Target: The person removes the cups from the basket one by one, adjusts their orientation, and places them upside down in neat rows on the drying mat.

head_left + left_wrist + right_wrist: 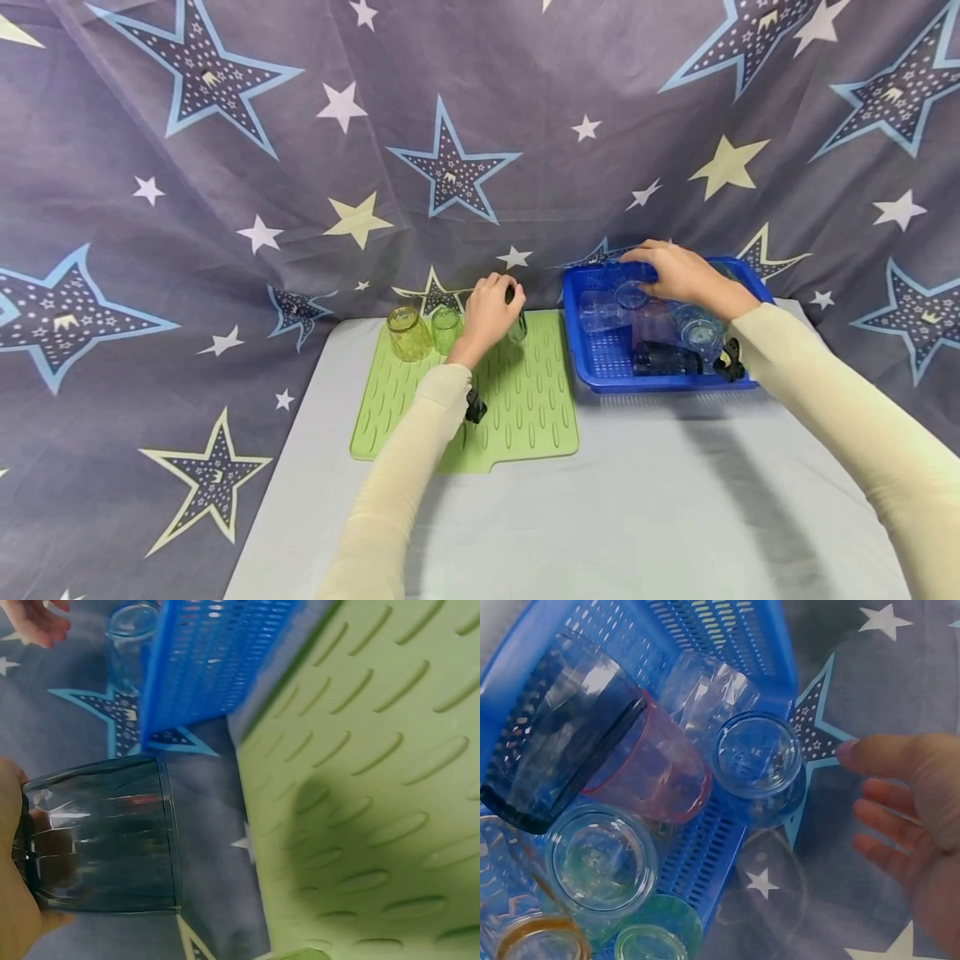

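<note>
My left hand (491, 312) grips a smoky dark glass (105, 836) by one end, above the ribbed green drying mat (517, 417). The glass's other end points down toward the mat, which carries its shadow. To the left of this hand, an amber glass (409, 335) and a green glass (446, 330) stand on the mat. Over the back of the blue basket (600, 385) hovers my right hand (675, 273), its fingers spread and holding nothing. Nearest to it is a light blue glass (757, 754) with a round rim, apart from the fingertips in the right wrist view.
Several glasses fill the basket: a dark one (666, 358) lying on its side, a pink one (656, 769), a clear faceted one (705, 694) and an amber-rimmed one (544, 941). A star-patterned curtain (480, 100) hangs right behind the white table (600, 517).
</note>
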### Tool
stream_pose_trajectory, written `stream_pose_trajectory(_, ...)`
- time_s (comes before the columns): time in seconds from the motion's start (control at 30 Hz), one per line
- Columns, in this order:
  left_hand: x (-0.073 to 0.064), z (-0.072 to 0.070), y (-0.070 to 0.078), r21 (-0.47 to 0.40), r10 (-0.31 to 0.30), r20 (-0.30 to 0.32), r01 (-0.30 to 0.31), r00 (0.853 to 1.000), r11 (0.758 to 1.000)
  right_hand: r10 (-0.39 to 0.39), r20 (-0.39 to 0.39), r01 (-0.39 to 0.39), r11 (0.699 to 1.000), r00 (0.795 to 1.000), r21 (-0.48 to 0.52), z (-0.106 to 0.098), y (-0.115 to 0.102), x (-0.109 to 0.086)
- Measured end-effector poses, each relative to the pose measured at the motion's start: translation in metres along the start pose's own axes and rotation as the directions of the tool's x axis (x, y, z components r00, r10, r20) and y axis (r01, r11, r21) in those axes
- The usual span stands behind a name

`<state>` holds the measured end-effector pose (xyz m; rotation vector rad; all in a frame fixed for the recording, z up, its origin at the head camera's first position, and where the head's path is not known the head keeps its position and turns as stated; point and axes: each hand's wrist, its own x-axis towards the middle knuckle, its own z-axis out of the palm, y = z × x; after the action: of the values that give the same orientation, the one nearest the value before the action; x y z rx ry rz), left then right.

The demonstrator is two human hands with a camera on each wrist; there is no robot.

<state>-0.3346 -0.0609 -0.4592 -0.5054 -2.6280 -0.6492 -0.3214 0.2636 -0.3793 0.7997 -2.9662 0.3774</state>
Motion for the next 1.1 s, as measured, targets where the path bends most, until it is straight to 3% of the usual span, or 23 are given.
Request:
stream_pose_trajectory(0.5, -0.002, 0.024, -0.020, 0.071, -0.029, 0.070, 0.024, 0.997, 0.997, 0.029, 0.037, -0.025, 0.994, 0.999, -0.102, 0.020, 0.023, 0.013)
stream_pose_trajectory(0.87, -0.005, 0.037, -0.028, 0.106, -0.061, 0.109, 0.050, 0.992, 0.993, 0.060, 0.033, -0.057, 0.994, 0.998, -0.095, 0.033, 0.036, 0.013)
stream_pose_trajectory(1.1, -0.003, 0.046, -0.036, 0.154, -0.085, 0.131, 0.064, 0.988, 0.986, 0.086, 0.070, -0.079, 0.993, 0.994, -0.086, 0.038, 0.036, 0.016)
